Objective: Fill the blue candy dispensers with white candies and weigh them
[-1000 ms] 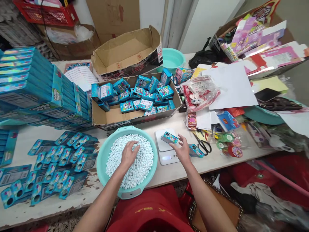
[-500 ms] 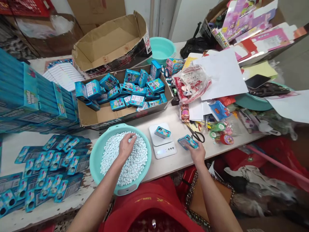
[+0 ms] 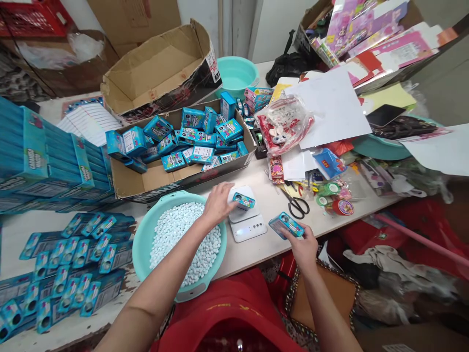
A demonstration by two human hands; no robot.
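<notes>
My left hand [image 3: 217, 205] reaches over the left edge of a small white scale [image 3: 249, 230]. Its thumb and fingers are apart near the holed end of a blue candy box [image 3: 244, 201] lying on the scale's plate; I cannot tell whether they touch it. No candy shows between them. In my right hand [image 3: 305, 244] is another blue candy box [image 3: 286, 225], gripped by its lower right end and tilted just right of the scale. Under my left forearm stands a turquoise basin [image 3: 141, 244] full of small white candies [image 3: 176, 220].
Holed blue boxes [image 3: 73, 264] lie in rows at left, beside stacked blue cartons [image 3: 32, 156]. A cardboard tray [image 3: 124, 183] of blue boxes stands behind the basin. Black scissors [image 3: 297, 205], tape rolls [image 3: 331, 188], papers [image 3: 330, 107] and plastic bags [image 3: 284, 124] clutter the right.
My left hand has moved from above the candies, right and up to the box on the scale. My right hand still holds its box, with little movement. The whole view has shifted slightly.
</notes>
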